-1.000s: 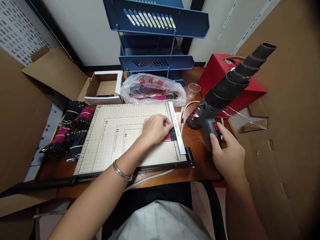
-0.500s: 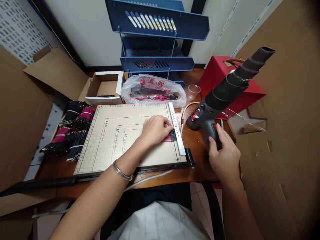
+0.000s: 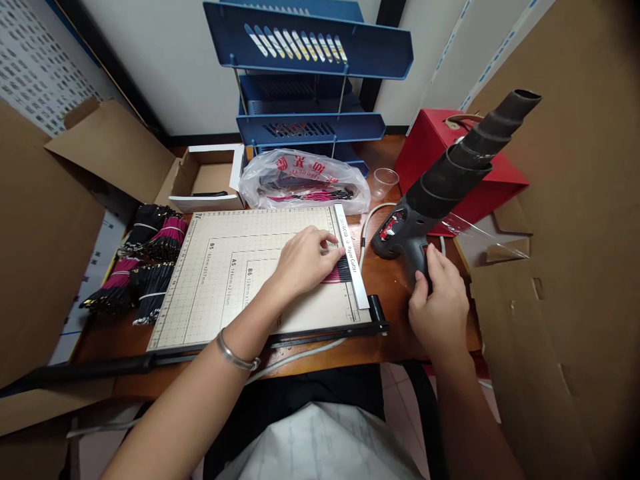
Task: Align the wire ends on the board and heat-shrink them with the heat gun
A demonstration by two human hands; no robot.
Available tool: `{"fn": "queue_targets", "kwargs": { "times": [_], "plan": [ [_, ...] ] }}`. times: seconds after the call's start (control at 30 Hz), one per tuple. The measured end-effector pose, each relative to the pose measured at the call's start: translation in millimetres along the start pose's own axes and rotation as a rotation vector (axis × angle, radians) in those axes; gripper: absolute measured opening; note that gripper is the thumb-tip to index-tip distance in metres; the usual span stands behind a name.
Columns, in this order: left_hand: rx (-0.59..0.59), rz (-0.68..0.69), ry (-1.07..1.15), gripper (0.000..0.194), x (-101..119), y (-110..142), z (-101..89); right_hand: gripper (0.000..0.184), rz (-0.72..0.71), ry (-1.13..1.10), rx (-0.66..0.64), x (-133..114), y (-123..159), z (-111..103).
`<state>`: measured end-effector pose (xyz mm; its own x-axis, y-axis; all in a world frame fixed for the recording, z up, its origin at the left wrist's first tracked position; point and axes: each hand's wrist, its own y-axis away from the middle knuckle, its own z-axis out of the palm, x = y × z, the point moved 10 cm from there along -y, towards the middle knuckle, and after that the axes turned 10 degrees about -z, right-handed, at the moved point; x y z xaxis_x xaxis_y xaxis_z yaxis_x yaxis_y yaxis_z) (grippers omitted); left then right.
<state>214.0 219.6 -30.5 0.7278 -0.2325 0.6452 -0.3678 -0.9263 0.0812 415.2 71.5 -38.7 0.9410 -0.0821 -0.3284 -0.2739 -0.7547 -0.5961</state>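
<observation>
My left hand [image 3: 303,260] rests on the beige paper cutter board [image 3: 235,273] and presses a small row of red-and-black wires [image 3: 339,270] against the white guide strip [image 3: 351,263]; its fingers are curled over them. To the right, my right hand [image 3: 437,303] wraps round the grip of a black heat gun [image 3: 445,183] standing on the wooden table [image 3: 395,320], its long nozzle pointing up and to the right.
Bundles of black and pink wires [image 3: 145,257] lie left of the board. Behind it are a small open box [image 3: 207,177], a plastic bag of wires [image 3: 305,180], a clear cup [image 3: 385,180], a blue tray rack [image 3: 310,80] and a red box [image 3: 450,157]. Cardboard walls flank both sides.
My right hand has slid up and left to close round the heat gun's grip. My left hand stays on the wires, thumb slightly shifted.
</observation>
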Motion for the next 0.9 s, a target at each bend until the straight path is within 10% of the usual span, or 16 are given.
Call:
{"fn": "queue_targets", "kwargs": {
  "times": [0.2, 0.27, 0.43, 0.63, 0.7, 0.9],
  "plan": [
    [0.120, -0.022, 0.245, 0.017, -28.6, 54.9, -25.2, 0.064, 0.152, -0.252, 0.182, -12.5, -11.3, -29.6],
    [0.171, -0.050, 0.250, 0.016, -40.4, 71.7, -27.8, 0.053, 0.403, -0.787, 0.210, -4.7, -20.4, -15.1],
    [0.307, 0.010, 0.068, 0.009, -43.4, 89.2, -33.3, 0.085, 1.096, -2.478, -0.240, -76.8, -53.3, 59.4],
    [0.340, -0.056, -0.022, 0.009, -53.0, 87.2, -34.2, 0.087, 2.079, -3.515, 0.605, -93.9, -82.3, 54.5],
    [0.321, -0.083, -0.029, 0.012, -56.7, 87.1, -33.8, 0.086, 1.987, -3.536, 0.561, -95.3, -81.5, 57.8],
    [0.269, -0.155, -0.091, 0.010, -60.8, 79.2, -33.7, 0.087, 1.064, -2.864, -0.108, -106.7, -72.1, 68.5]
  ]
}}
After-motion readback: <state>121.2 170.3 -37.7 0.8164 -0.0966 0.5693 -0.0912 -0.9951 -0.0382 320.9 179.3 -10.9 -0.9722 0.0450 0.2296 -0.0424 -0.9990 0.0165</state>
